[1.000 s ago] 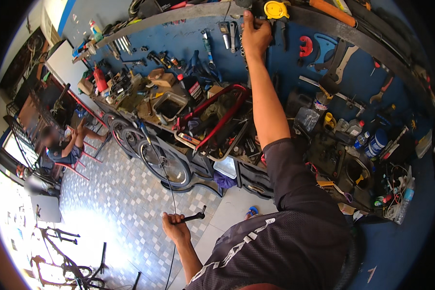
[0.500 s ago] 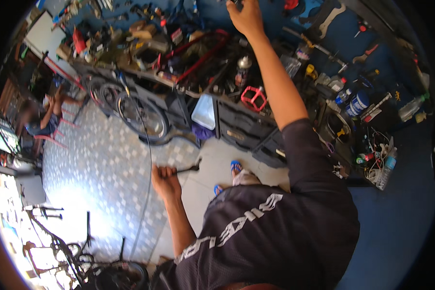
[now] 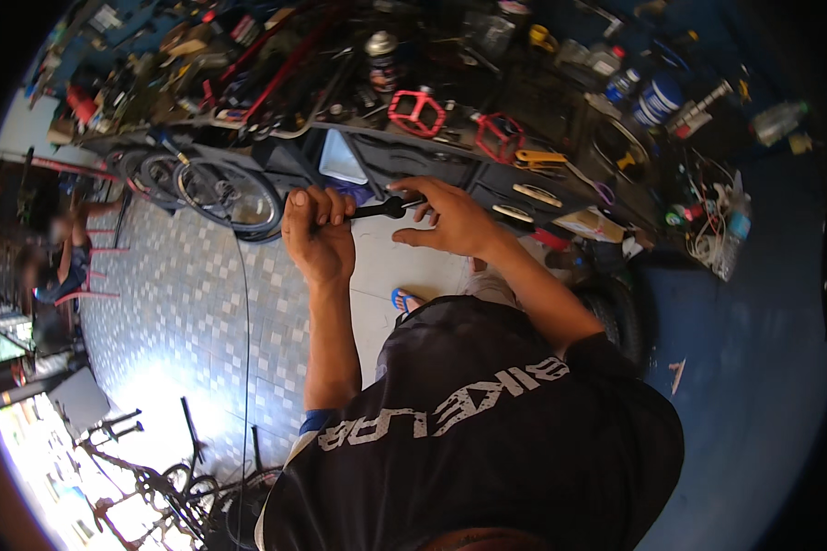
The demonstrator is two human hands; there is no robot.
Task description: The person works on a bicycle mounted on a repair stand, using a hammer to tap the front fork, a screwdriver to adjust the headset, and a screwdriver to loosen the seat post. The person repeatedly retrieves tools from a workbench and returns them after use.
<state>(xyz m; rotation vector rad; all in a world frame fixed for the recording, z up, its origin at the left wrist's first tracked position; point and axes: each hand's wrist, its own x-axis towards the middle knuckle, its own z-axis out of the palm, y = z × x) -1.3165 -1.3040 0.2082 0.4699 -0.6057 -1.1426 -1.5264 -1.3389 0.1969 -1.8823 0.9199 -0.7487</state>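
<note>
My left hand (image 3: 320,234) is closed around one end of a black bar-shaped part with a rounded head (image 3: 393,208). It is held roughly level in front of me, above the floor. At that head, my right hand (image 3: 455,220) has its fingers curled on a thin metal tool (image 3: 413,201), the thumb standing apart below. Most of the tool is hidden by the fingers, so its exact kind does not show. Beyond the hands, two red bicycle pedals, one left (image 3: 417,112) and one right (image 3: 499,138), lie on the workbench's near edge beside a spray can (image 3: 382,62).
The cluttered dark workbench (image 3: 377,147) runs across the far side. Bicycle wheels (image 3: 230,197) lean against its left part. Tyres (image 3: 616,312) stand to my right. A bicycle (image 3: 147,477) is at lower left. Someone sits on a red chair (image 3: 87,295) at far left. A thin cable (image 3: 246,367) hangs left.
My right hand has come down from the tool wall to the black part's head. The left hand has risen with the black part. My view has shifted, bringing both pedals into sight.
</note>
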